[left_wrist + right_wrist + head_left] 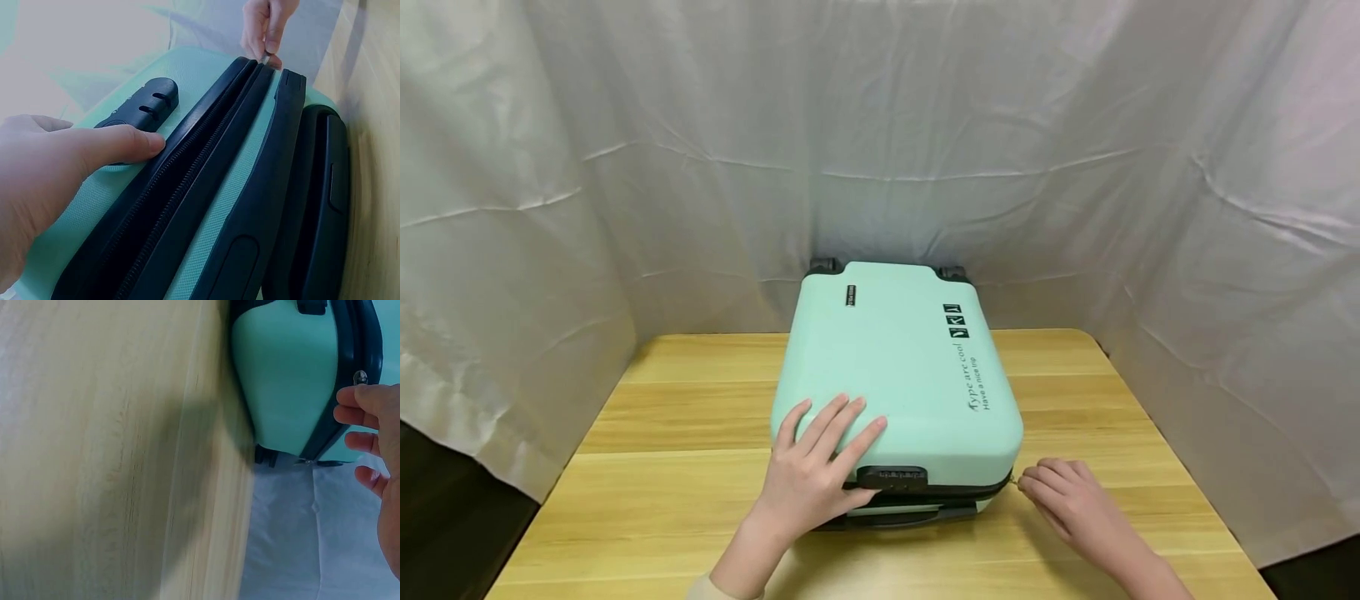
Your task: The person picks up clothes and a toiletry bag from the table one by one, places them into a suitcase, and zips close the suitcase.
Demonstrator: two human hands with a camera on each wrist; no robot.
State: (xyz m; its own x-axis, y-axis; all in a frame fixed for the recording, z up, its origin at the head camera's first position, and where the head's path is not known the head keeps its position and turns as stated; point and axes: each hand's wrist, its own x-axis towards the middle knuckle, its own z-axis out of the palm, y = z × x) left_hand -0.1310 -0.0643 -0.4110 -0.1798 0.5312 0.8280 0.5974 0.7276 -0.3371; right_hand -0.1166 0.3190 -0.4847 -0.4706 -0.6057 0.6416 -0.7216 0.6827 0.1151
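A mint-green hard-shell suitcase (887, 358) lies flat on the table, its handle side toward me. My left hand (812, 475) rests on the near left of its lid, fingers spread and thumb at the front edge beside the black combination lock (892, 477). The left wrist view shows the zipper (187, 169) with its two rows of teeth apart along the front. At the near right corner, my right hand (1075, 500) pinches the metal zipper pull (360, 377) between thumb and index finger. The other fingers of that hand are loosely bent.
The wooden table (685, 417) extends on both sides of the suitcase. Pale curtains (887, 125) hang behind it and to the left and right. Black wheels (825, 266) at the suitcase's far end stand close to the back curtain. A black carry handle (331, 187) runs along the front.
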